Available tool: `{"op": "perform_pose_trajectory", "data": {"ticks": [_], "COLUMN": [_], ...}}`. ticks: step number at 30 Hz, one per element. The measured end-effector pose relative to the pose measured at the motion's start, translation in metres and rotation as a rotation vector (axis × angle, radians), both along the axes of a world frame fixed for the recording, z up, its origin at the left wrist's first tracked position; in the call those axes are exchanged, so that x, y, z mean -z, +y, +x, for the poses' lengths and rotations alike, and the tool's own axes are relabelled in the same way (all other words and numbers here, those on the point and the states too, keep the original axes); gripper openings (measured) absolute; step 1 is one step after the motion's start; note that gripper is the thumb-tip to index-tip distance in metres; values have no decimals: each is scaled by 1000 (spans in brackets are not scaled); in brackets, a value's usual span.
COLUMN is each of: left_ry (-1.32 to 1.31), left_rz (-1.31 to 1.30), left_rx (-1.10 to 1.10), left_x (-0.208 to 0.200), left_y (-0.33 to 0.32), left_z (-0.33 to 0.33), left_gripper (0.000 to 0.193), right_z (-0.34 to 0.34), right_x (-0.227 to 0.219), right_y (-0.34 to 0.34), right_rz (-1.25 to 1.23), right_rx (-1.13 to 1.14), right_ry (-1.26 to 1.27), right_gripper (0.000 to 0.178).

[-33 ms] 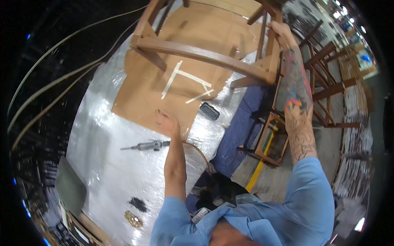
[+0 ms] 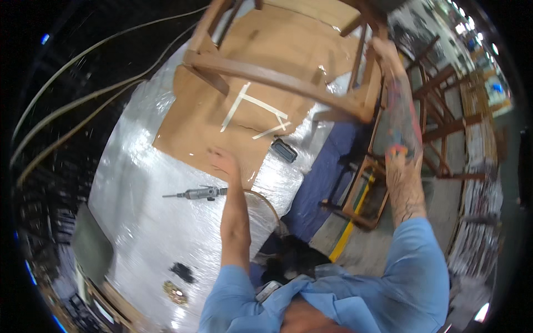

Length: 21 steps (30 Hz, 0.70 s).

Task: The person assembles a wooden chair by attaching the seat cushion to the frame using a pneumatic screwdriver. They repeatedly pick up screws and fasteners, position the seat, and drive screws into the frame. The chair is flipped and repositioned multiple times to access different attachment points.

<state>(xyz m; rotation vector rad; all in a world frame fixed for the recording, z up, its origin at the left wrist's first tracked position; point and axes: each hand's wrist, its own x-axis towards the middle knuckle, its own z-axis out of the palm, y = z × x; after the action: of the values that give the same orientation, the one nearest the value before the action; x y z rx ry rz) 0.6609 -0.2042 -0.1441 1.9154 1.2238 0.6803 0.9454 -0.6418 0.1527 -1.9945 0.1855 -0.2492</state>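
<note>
A brown wooden chair frame stands across the far part of the work surface. My right hand is closed round a wooden bar at its far right corner, with the arm stretched out. My left hand is open over the near part of a brown cardboard sheet, holding nothing; whether it touches the sheet I cannot tell. Strips of white tape lie on the cardboard in front of the frame. Nearest my left forearm is a grey air tool with a thin bit, lying on the plastic wrap.
A dark oblong tray sits right of the cardboard. Clear plastic wrap covers the near surface, with dark small pieces and a brass-coloured pile on it. More wooden chair frames stand on the floor at right. Hoses hang at left.
The whole view has shifted slightly. My right hand stays on the chair frame and my left hand stays open over the cardboard.
</note>
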Motion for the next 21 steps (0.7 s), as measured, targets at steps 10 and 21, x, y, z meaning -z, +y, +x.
{"op": "perform_pose_trajectory", "data": {"ticks": [10,21], "left_ry": [-212,-319], "left_rz": [-196,73], "left_rx": [958,926], "left_x": [-242,-382], "left_y": [23,33], "left_z": [-54,-303], "left_gripper": [53,56], "right_z": [-216,-382], "right_x": [13,-56], "right_y": [-4,10], "right_rz": [299,67], "right_rx": [-282,-193], "right_ry": [106,79], "right_gripper": [29,34]}}
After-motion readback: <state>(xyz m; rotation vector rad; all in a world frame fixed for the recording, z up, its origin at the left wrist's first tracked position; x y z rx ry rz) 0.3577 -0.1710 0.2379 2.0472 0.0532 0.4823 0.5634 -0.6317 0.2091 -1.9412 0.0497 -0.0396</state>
